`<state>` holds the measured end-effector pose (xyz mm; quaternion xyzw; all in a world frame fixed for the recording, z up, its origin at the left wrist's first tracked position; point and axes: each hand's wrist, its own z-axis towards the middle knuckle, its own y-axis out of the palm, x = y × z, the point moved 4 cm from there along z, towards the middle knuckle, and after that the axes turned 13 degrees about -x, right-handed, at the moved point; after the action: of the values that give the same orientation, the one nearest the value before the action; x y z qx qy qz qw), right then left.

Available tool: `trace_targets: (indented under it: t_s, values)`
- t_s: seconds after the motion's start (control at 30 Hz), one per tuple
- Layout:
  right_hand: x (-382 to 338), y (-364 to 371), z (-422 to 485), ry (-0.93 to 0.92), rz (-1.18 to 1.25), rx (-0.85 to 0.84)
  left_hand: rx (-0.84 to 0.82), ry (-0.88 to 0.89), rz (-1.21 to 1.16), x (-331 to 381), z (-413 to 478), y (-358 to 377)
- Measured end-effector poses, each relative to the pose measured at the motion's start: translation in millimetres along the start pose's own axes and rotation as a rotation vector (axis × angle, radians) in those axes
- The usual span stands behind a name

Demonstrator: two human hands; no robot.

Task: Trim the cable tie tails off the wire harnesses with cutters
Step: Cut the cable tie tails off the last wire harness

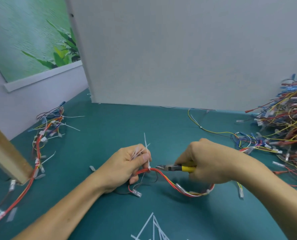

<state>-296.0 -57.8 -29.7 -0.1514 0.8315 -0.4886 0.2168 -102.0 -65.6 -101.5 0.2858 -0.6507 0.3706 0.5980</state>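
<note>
The table mat (109, 129) is dark teal. The wire harness (168, 181) is mostly red, with orange and yellow wires. The cable tie (146, 148) is white. The cutters (178, 167) have yellow handles and a black head. The harness pile (290, 122) mixes red, yellow and blue.

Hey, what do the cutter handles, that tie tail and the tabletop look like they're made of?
The cutters: yellow handles look like matte plastic or rubber sleeves, the dark head like metal. The cable tie tail: thin, whitish, semi-translucent, standing stiffly, probably nylon. The table: teal, matte, no glare, likely a rubber or vinyl mat.
</note>
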Motion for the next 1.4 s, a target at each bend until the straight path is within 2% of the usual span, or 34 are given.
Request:
trace_targets:
  t_s: [0.4, 0.87, 1.17, 1.4]
  values:
    - [-11, -8, 13, -0.037, -0.066, -0.029, -0.01, 0.027, 0.055, 5, -1, 3]
    - [-18, -16, 18, 0.028, -0.139, -0.099, -0.014, 0.018, 0.063, 5, 0, 3]
    - [-25, -19, 20, -0.02, -0.269, -0.026, -0.021, 0.017, 0.06, 4, 0, 3]
    - [-27, -20, 21, -0.02, -0.314, -0.057, -0.029, 0.024, 0.061, 4, 0, 3]
